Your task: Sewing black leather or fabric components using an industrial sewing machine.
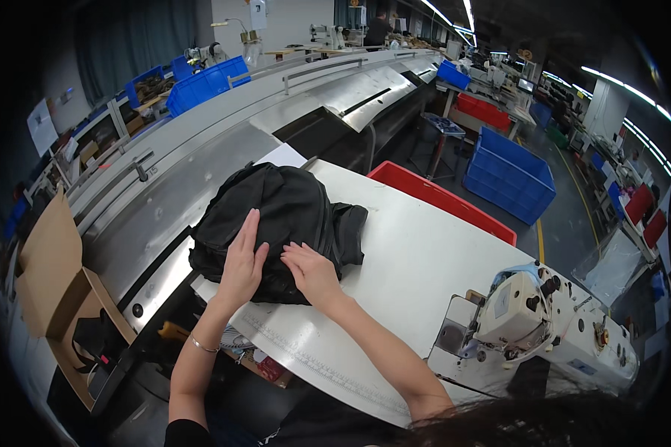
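A bulky black fabric piece (276,201), soft and bag-like with a raised seam, lies on the white sewing table (410,223). My left hand (242,257) rests along its near left part, the fingers straight and the palm turned inward. Just to the right, my right hand (311,272) touches the same cloth with its fingers stretched out and slightly bent. Neither hand grips the fabric. A sheet of white paper (283,155) shows partly from behind the black piece.
At the right of the table stands a sewing machine (518,313). An open cardboard box (71,290) is at the left, beside a metal chute (179,179). Beyond the table's far edge are a red crate (440,201) and a blue crate (508,175).
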A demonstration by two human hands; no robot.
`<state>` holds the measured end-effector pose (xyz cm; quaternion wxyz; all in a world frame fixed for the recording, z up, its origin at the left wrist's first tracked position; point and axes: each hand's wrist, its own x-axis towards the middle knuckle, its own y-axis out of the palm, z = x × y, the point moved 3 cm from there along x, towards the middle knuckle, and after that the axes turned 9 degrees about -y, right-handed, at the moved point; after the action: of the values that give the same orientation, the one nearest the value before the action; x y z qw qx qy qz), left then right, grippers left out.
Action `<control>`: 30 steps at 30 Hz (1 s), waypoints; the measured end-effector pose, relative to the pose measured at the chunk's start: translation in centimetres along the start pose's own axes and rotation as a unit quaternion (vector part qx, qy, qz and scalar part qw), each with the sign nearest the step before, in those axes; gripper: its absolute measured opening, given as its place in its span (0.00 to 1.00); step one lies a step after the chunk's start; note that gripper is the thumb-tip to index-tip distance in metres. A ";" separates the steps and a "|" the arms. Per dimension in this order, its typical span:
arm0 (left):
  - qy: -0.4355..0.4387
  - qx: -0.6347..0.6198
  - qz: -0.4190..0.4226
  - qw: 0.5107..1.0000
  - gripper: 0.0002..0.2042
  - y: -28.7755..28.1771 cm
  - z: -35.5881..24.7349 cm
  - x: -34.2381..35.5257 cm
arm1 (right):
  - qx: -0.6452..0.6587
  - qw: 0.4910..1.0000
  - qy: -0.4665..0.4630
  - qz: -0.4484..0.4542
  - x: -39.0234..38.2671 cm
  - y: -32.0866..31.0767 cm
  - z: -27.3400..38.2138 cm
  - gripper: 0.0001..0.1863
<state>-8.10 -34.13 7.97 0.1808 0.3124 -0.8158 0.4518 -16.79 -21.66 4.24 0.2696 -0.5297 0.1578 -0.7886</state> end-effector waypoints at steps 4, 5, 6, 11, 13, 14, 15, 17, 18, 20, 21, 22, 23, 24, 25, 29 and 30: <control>-0.028 0.080 0.032 0.996 0.27 1.0 -0.3 -0.6 | 0.211 0.907 0.332 -0.153 0.4 -1.7 -6.2 0.12; 0.024 0.224 0.081 0.971 0.26 1.5 0.7 -1.0 | 0.468 0.698 0.443 -0.312 0.8 -3.3 -8.5 0.12; 0.032 0.262 0.080 0.961 0.21 1.4 1.9 -1.4 | 0.563 0.571 0.412 -0.433 3.5 -6.8 -6.9 0.11; 0.060 0.224 0.126 0.965 0.08 1.3 0.3 3.2 | 0.194 0.827 0.090 -0.520 6.7 -24.8 -3.7 0.15; 0.065 0.219 0.132 0.965 0.07 1.9 0.8 4.5 | 0.135 0.840 0.075 -0.520 6.3 -26.9 -1.5 0.16; 0.048 0.214 0.153 0.964 0.06 2.1 1.1 4.9 | 0.036 0.892 0.078 -0.443 6.0 -26.6 0.2 0.15; 0.016 0.209 0.184 0.960 0.06 2.2 1.5 5.3 | -0.067 0.927 0.082 -0.360 5.4 -25.8 2.0 0.14; 0.038 0.203 0.148 0.967 0.06 1.6 -0.3 5.2 | -0.168 0.949 0.080 -0.256 2.1 -23.7 5.1 0.06; 0.056 0.195 0.115 0.972 0.05 1.2 -2.0 4.9 | -0.187 0.961 0.047 -0.199 0.1 -22.2 6.9 0.02; 0.068 0.022 0.062 0.996 0.04 1.4 -6.1 3.2 | -0.246 0.968 -0.050 -0.016 -5.3 -17.9 9.0 0.04; 0.052 -0.108 0.140 0.983 0.04 2.2 -8.1 2.2 | -0.229 0.971 -0.029 0.059 -8.4 -16.0 10.4 0.04; 0.065 -0.195 0.213 0.955 0.05 2.9 -10.7 0.9 | -0.207 0.973 -0.023 0.097 -11.2 -14.4 11.8 0.05; 0.092 -0.213 0.293 0.928 0.06 3.7 -12.9 -0.4 | -0.215 0.965 -0.034 0.146 -13.7 -12.6 13.2 0.06; 0.137 -0.230 0.355 0.896 0.07 5.1 -14.3 -2.0 | -0.220 0.954 -0.047 0.197 -15.3 -11.0 14.2 0.07; 0.133 -0.208 0.449 0.859 0.09 6.4 -16.1 -3.7 | -0.245 0.947 -0.077 0.194 -16.0 -10.0 15.3 0.09; 0.298 -0.023 0.469 0.831 0.24 11.5 -19.1 -10.9 | -0.301 0.918 -0.107 0.233 -15.7 -7.0 17.7 0.12; 0.336 0.055 0.445 0.829 0.26 12.6 -19.2 -12.1 | -0.323 0.901 -0.120 0.262 -15.3 -6.2 17.8 0.13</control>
<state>-7.38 -8.64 3.18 0.2056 -0.2458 -0.7296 0.6042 2.45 -6.94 3.00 0.2975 -0.6176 0.5039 -0.5256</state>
